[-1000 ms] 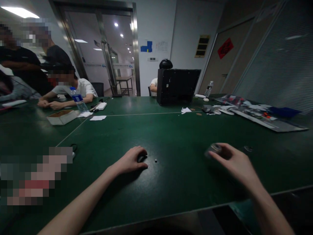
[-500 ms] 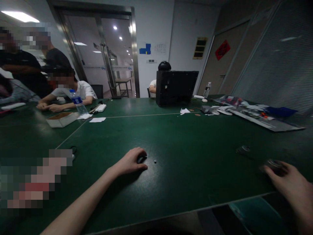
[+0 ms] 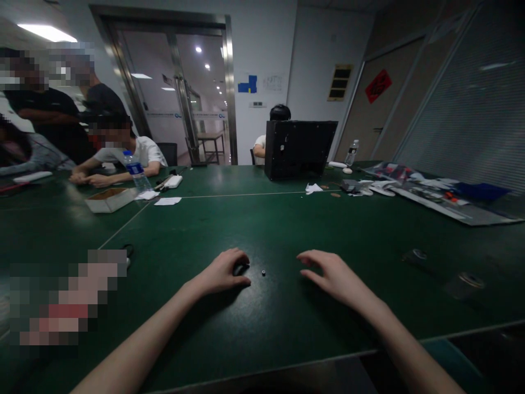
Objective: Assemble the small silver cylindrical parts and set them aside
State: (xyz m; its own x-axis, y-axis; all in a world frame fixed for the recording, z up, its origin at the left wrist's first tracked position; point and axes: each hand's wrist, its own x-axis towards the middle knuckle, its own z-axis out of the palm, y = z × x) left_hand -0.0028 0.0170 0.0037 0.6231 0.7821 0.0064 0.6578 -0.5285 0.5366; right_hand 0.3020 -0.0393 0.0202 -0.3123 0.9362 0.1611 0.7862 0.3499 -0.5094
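My left hand (image 3: 227, 270) rests on the green table (image 3: 229, 230), thumb and fingers apart, holding nothing. Just right of its fingertips stands a tiny metallic cylindrical piece (image 3: 263, 273), untouched. On the other side of that piece is my right hand (image 3: 326, 269), also open, with its thumb apart from the fingers and nothing between them. Farther right, a dark cylindrical object with a metallic rim (image 3: 465, 285) sits near the table's front edge. A smaller dark cylindrical object (image 3: 415, 256) lies behind it; its kind is too dim to make out.
A black box-like case (image 3: 301, 150) stands across the table before a seated person. Back right, a board (image 3: 463, 214) carries loose clutter. Back left are a shallow white box (image 3: 109, 202), a water bottle (image 3: 134, 171) and another seated person (image 3: 143, 153). A blurred-out area covers the left front.
My right hand has let go of the dark cylindrical object at the right and moved left, close to the tiny piece. The left hand has stayed in place; the view has shifted slightly.
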